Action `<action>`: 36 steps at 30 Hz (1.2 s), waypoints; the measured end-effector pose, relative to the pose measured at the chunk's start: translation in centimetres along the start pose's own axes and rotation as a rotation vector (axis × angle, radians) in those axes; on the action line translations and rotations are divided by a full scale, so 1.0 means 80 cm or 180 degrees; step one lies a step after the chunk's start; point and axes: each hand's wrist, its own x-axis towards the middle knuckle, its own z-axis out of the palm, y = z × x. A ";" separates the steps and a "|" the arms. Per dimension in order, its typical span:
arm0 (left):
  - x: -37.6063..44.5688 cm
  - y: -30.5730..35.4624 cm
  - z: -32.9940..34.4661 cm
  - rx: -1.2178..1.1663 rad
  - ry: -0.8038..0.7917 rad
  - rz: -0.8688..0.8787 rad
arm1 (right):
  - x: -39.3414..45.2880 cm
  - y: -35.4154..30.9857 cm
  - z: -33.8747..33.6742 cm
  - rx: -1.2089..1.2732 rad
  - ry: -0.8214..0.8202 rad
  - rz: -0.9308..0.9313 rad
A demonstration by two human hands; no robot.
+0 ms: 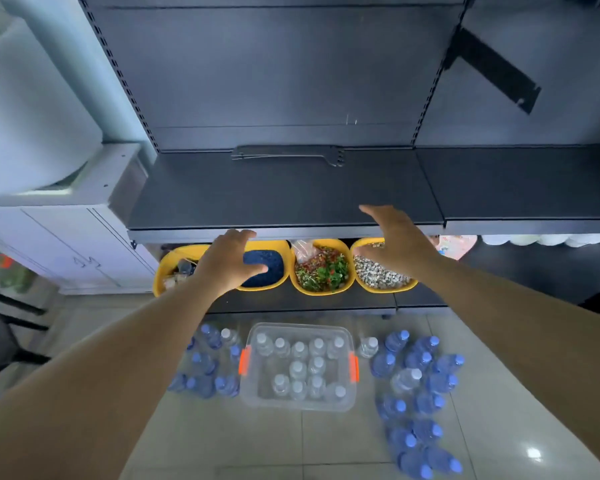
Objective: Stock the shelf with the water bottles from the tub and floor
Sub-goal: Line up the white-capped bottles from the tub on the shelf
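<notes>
A dark metal shelf [284,192] runs across the middle of the view with no bottles on it. On the tiled floor below stands a clear plastic tub [349,398] with orange latches, holding several white-capped water bottles [298,370]. Blue-capped bottles stand on the floor in a group left of the tub [205,368] and a larger group to its right [420,382]. My left hand [229,261] and my right hand [395,240] are both stretched out in front of the shelf's front edge, fingers spread and relaxed, holding nothing.
Under the shelf, several yellow bins [321,268] hold blue, green-red and pebbly contents. A loose metal bracket [288,155] lies at the back of the shelf. A white cabinet [59,237] stands to the left. A black bracket [496,69] hangs on the right back panel.
</notes>
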 end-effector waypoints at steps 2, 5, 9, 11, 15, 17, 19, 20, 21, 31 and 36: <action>0.000 -0.027 0.055 -0.0188 -0.0148 -0.0190 | -0.005 0.027 0.049 0.0153 0.0017 0.0176; 0.000 -0.069 0.140 -0.0533 -0.0381 -0.0492 | -0.016 0.067 0.128 0.0447 -0.0034 0.0426; -0.004 -0.117 0.255 -0.0975 -0.0620 -0.0930 | -0.042 0.120 0.242 0.0832 -0.0110 0.0887; -0.007 -0.139 0.312 -0.1007 -0.0778 -0.0974 | -0.056 0.146 0.298 0.0910 -0.0222 0.1099; -0.006 -0.182 0.421 -0.0946 -0.1079 -0.1094 | -0.077 0.194 0.404 0.1103 -0.0323 0.1327; -0.004 -0.204 0.474 -0.0934 -0.1172 -0.1203 | -0.083 0.218 0.460 0.1270 -0.0391 0.1449; 0.002 -0.226 0.523 -0.0972 -0.1131 -0.1310 | -0.082 0.239 0.517 0.1376 -0.0479 0.1472; 0.005 -0.237 0.547 -0.1018 -0.1086 -0.1377 | -0.081 0.248 0.547 0.1420 -0.0513 0.1506; 0.010 -0.248 0.570 -0.1077 -0.1054 -0.1460 | -0.080 0.256 0.574 0.1497 -0.0522 0.1564; 0.030 -0.322 0.730 -0.1634 -0.1166 -0.1743 | -0.078 0.296 0.758 0.1993 -0.0867 0.1825; 0.044 -0.343 0.758 -0.1778 -0.1206 -0.1760 | -0.067 0.310 0.782 0.1853 -0.1016 0.1766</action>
